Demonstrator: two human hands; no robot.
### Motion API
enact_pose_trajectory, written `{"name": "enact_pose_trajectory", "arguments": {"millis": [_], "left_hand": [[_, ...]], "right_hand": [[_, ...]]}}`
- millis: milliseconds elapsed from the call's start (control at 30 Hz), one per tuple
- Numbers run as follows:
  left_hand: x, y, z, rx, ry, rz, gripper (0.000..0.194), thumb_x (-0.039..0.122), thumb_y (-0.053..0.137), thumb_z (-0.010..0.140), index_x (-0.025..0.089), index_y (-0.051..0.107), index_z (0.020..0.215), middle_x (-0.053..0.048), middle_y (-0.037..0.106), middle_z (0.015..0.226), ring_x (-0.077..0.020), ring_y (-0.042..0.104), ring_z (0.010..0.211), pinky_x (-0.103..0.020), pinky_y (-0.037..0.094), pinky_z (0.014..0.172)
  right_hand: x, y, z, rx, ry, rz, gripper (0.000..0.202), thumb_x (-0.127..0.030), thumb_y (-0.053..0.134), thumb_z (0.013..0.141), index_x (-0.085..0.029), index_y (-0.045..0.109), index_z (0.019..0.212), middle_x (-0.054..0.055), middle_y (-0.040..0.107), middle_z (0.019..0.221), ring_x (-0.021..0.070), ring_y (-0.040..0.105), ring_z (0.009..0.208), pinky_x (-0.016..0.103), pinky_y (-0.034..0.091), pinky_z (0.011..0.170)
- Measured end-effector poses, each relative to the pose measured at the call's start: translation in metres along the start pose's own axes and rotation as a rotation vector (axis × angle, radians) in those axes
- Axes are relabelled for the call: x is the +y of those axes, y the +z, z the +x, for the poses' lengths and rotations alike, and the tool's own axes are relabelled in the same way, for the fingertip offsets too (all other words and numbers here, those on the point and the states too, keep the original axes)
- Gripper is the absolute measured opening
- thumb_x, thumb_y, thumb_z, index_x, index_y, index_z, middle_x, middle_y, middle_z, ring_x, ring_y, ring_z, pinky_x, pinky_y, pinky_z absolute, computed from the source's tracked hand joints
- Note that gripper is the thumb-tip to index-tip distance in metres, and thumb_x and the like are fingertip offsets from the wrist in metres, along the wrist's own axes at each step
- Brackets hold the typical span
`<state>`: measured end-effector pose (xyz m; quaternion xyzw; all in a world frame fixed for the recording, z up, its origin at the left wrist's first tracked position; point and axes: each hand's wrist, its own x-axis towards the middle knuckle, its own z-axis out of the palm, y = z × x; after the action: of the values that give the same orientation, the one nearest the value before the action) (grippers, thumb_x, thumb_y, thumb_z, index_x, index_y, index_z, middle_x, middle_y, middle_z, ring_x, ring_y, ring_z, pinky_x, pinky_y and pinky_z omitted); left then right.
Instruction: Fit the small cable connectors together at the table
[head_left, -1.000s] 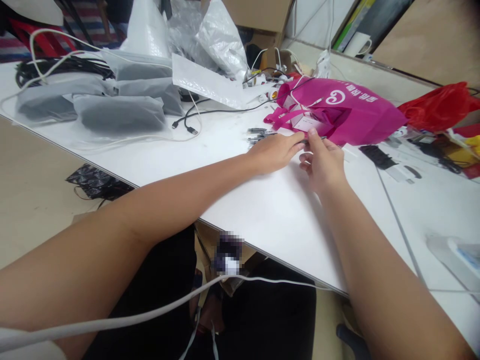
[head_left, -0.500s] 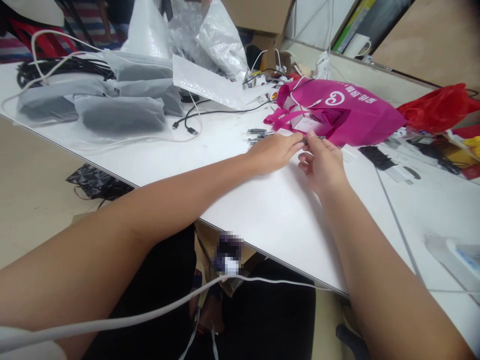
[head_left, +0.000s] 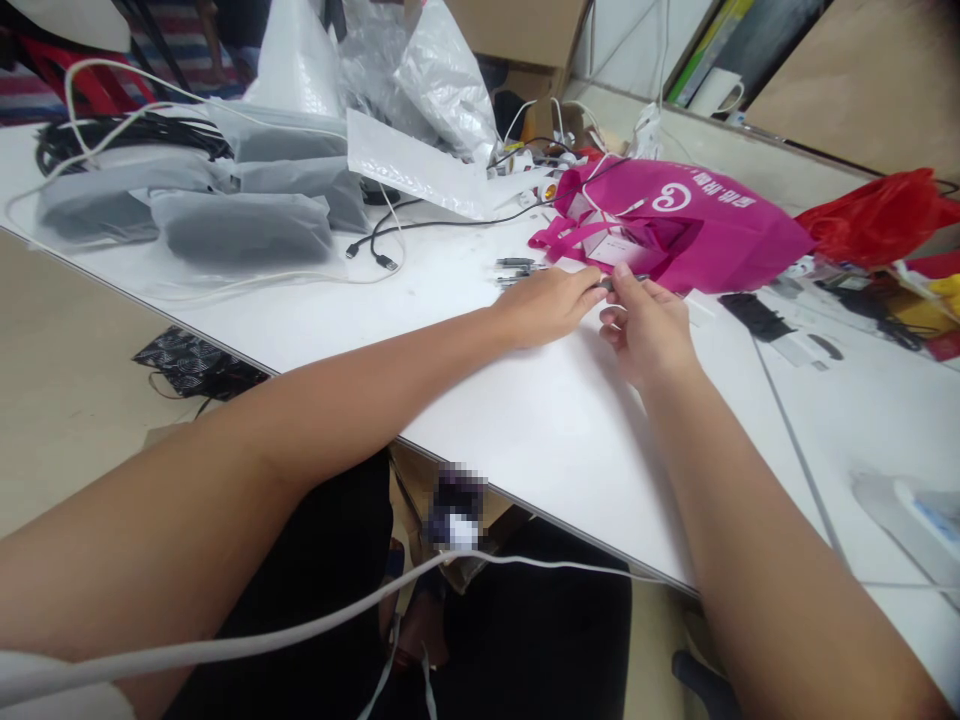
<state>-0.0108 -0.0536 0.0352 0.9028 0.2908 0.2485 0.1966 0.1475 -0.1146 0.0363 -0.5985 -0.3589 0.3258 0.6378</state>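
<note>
My left hand (head_left: 551, 303) and my right hand (head_left: 649, 325) meet over the white table (head_left: 525, 410), fingertips almost touching. Between them is a slim dark pen (head_left: 606, 284), pinched from both sides; most of it is hidden by the fingers. Several similar pens (head_left: 514, 263) lie in a loose group just beyond my left hand, which partly covers them. Right behind my hands sits a magenta bag (head_left: 739, 245) with a white box (head_left: 611, 247) at its mouth.
Grey pouches (head_left: 244, 228) lie at the left under a white cable. A black USB cable (head_left: 442, 223) crosses the table behind the pens. Bubble-wrap packaging (head_left: 442, 80) stands at the back, a red plastic bag (head_left: 877, 215) at the right. Another white cable (head_left: 330, 620) hangs across my lap.
Both hands stay almost in place, with the pen still between them. The whole view has shifted very slightly.
</note>
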Motion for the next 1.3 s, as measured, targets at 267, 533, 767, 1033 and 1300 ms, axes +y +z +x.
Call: {"name": "enact_pose_trajectory", "arguments": {"millis": [267,533,767,1033,1300], "left_hand": [[-0.001,0.001,0.001,-0.038,0.022,0.024,0.042,0.04,0.038,0.126,0.024,0.072,0.145,-0.016,0.085,0.124,-0.0331,0.079,0.116,-0.043,0.054,0.094],[-0.003,0.001,0.002,-0.01,0.003,0.003,0.039,0.04,0.039,0.125,0.027,0.075,0.135,-0.013,0.084,0.122,-0.0314,0.078,0.114,-0.043,0.054,0.095],[0.0,0.0,-0.001,-0.015,-0.005,0.011,0.04,0.042,0.038,0.125,0.028,0.075,0.131,-0.013,0.085,0.12,-0.0316,0.077,0.113,-0.043,0.054,0.093],[0.007,-0.002,-0.002,-0.024,-0.031,0.026,0.042,0.043,0.036,0.126,0.028,0.075,0.133,-0.013,0.085,0.12,-0.0315,0.077,0.113,-0.042,0.052,0.091],[0.013,-0.004,-0.002,-0.037,-0.048,0.053,0.046,0.045,0.034,0.127,0.027,0.076,0.135,-0.014,0.086,0.12,-0.0327,0.078,0.113,-0.043,0.052,0.091]], "right_hand": [[0.004,0.0,0.0,0.049,0.018,-0.045,0.066,-0.068,0.105,0.09,-0.025,0.056,0.078,-0.007,0.056,0.069,0.0072,0.051,0.053,0.018,0.037,0.041],[-0.002,0.002,-0.003,0.025,0.001,0.011,0.059,-0.057,0.104,0.095,-0.025,0.057,0.079,-0.006,0.064,0.073,0.0073,0.053,0.054,0.018,0.038,0.042],[0.004,0.002,-0.001,0.029,-0.056,-0.031,0.066,-0.064,0.104,0.093,-0.027,0.051,0.077,-0.006,0.058,0.065,0.0096,0.053,0.05,0.021,0.04,0.041],[0.008,0.003,0.002,0.063,-0.093,-0.033,0.071,-0.07,0.102,0.093,-0.027,0.049,0.073,-0.007,0.054,0.061,0.0098,0.051,0.049,0.022,0.041,0.041],[0.007,0.005,0.0,0.092,-0.115,-0.042,0.072,-0.069,0.102,0.093,-0.028,0.046,0.072,-0.008,0.05,0.057,0.0102,0.052,0.046,0.023,0.041,0.04]]}}
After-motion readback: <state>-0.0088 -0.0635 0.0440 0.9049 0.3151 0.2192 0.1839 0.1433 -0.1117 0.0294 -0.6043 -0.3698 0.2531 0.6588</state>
